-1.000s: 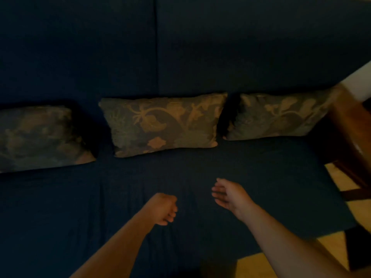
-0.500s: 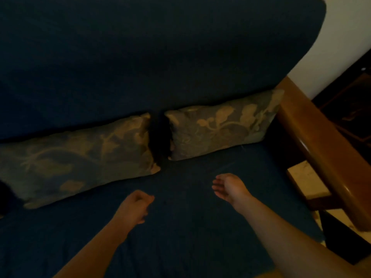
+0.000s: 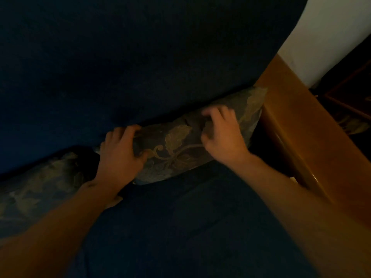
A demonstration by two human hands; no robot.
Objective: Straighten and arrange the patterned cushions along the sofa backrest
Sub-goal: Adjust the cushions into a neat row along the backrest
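Both of our hands have a grip on the right-hand cushion (image 3: 176,149): our left hand (image 3: 120,155) is wrapped round its left end, thumb on the front face and fingers curled over the top edge, while our right hand (image 3: 222,135) presses on the upper right part with fingers bent into the fabric, though blur hides how firmly they pinch. This cushion sits at the far right of the seat, leaning against the sofa backrest (image 3: 140,57), its right corner just beside the wooden armrest (image 3: 297,141).

We judge that we are at the step of straightening this end cushion. Our next move probably calls for lifting or tugging it level, then plumping it so it stands square against the backrest rather than slanting.

It is a soft, oblong pad in dark woven cloth with pale leaf-and-scroll figures, dented where we hold it. To its left lies a second cushion (image 3: 40,189) of the same pattern, dim and partly behind our left forearm. Around them, the backrest and seat (image 3: 200,227) are plain deep-blue upholstery, and the armrest is smooth, warm-toned timber.
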